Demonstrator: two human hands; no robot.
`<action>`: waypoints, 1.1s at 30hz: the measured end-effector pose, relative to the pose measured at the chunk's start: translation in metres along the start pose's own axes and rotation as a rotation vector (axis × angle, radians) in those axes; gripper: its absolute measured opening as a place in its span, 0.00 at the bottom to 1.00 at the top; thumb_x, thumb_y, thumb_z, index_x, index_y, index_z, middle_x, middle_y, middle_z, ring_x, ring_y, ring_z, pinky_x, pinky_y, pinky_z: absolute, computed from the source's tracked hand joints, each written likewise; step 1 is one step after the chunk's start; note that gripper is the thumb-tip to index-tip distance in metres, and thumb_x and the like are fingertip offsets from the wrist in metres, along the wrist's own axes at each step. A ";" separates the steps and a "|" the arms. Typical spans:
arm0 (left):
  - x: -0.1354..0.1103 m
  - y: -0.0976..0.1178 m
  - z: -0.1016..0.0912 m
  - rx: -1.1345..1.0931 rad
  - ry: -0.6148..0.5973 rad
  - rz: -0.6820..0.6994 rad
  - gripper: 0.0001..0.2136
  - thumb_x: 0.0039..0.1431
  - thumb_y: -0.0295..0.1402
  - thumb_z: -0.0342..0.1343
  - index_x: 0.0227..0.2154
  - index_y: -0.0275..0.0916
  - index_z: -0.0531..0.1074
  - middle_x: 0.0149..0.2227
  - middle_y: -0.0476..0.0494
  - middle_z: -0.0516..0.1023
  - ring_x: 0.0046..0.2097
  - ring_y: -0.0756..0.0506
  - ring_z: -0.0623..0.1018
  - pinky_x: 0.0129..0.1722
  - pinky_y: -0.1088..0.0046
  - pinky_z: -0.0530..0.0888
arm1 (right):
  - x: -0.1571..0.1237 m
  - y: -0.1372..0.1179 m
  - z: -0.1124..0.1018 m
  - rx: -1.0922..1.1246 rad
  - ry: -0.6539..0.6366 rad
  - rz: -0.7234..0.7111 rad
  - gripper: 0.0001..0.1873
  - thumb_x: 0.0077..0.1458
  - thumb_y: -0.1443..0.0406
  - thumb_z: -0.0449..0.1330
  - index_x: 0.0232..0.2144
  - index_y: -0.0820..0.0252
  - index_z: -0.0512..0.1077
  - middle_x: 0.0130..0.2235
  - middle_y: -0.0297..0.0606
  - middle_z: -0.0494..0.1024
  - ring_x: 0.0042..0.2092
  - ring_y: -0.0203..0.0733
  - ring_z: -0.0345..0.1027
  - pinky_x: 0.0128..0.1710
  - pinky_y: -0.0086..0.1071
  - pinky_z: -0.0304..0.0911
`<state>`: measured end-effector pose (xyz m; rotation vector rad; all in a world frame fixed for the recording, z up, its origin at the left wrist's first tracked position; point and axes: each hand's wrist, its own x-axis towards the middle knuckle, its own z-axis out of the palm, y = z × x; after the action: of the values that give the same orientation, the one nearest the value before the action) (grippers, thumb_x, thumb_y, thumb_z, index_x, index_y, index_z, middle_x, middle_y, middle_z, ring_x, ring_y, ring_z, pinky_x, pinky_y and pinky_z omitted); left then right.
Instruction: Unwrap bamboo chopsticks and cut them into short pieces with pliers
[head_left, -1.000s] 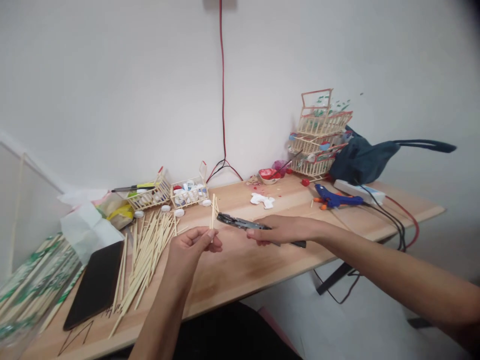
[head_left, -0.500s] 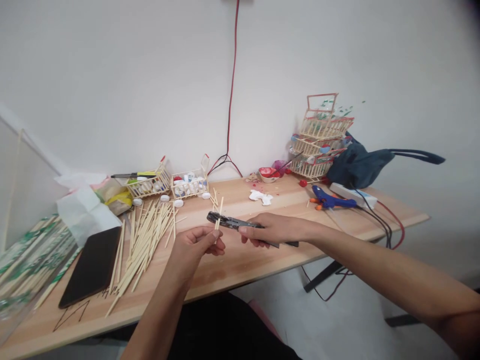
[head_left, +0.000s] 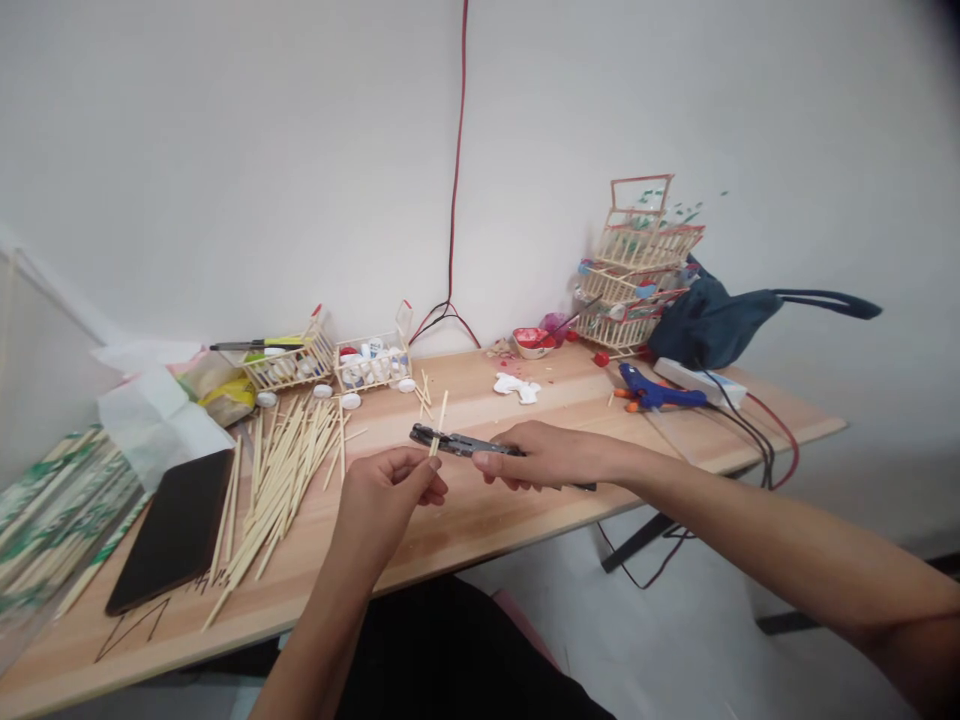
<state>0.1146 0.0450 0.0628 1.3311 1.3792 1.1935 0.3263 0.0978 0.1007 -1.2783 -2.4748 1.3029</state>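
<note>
My left hand (head_left: 394, 485) pinches a thin pale wooden stick (head_left: 443, 408) between thumb and fingertips, its upper end pointing up and away from me. Wrapped around the handles of dark metal pliers (head_left: 457, 443) is my right hand (head_left: 544, 453). The pliers' jaws reach left to the stick just above my left fingertips, the stick crossing them. Whether the jaws have bitten into the wood is too small to tell. Left of my hands lies a loose pile of wooden sticks (head_left: 289, 490), and a few short pieces (head_left: 425, 396) rest beyond them.
A black phone (head_left: 172, 530) and green-printed packs of sticks (head_left: 64, 520) lie left. Small stick-built baskets (head_left: 373, 368) hold white-capped bottles; more baskets (head_left: 634, 270) are stacked back right. Nearby are a red-stained bowl (head_left: 534, 342), a blue glue gun (head_left: 656, 390), a power strip (head_left: 701, 380) and a dark bag (head_left: 712, 320).
The pliers' handles have come closer together in my right hand. The stick stays between the jaws and my left fingers. The whole view has shifted slightly.
</note>
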 end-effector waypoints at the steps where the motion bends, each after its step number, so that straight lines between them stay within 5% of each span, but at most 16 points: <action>1: -0.001 0.000 0.001 0.053 0.009 0.018 0.10 0.49 0.39 0.60 0.20 0.38 0.76 0.20 0.44 0.79 0.24 0.46 0.77 0.27 0.72 0.73 | 0.000 0.000 0.000 -0.003 0.005 -0.001 0.35 0.54 0.38 0.50 0.34 0.65 0.74 0.30 0.41 0.75 0.28 0.35 0.66 0.23 0.25 0.59; 15: -0.009 0.004 0.006 0.581 0.122 0.220 0.13 0.56 0.35 0.53 0.17 0.42 0.72 0.20 0.50 0.77 0.25 0.45 0.74 0.30 0.70 0.62 | 0.000 0.001 0.007 -0.139 0.083 -0.005 0.37 0.55 0.37 0.46 0.29 0.64 0.74 0.26 0.41 0.75 0.26 0.36 0.64 0.24 0.28 0.54; 24: 0.010 -0.020 0.007 0.808 0.142 0.251 0.13 0.58 0.32 0.51 0.18 0.40 0.70 0.22 0.45 0.76 0.27 0.45 0.72 0.29 0.71 0.57 | 0.026 0.009 0.014 -0.314 0.132 0.048 0.40 0.55 0.35 0.40 0.22 0.63 0.69 0.23 0.40 0.71 0.24 0.35 0.59 0.23 0.29 0.49; 33: 0.029 -0.046 0.003 0.737 0.128 0.271 0.13 0.59 0.31 0.49 0.20 0.39 0.67 0.22 0.47 0.73 0.26 0.47 0.70 0.30 0.72 0.58 | 0.051 0.012 0.018 -0.545 0.160 0.098 0.44 0.57 0.37 0.37 0.35 0.66 0.78 0.33 0.52 0.79 0.32 0.48 0.71 0.29 0.32 0.56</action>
<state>0.1072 0.0749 0.0180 2.0268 1.8762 0.9792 0.2929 0.1252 0.0654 -1.5422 -2.7742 0.5100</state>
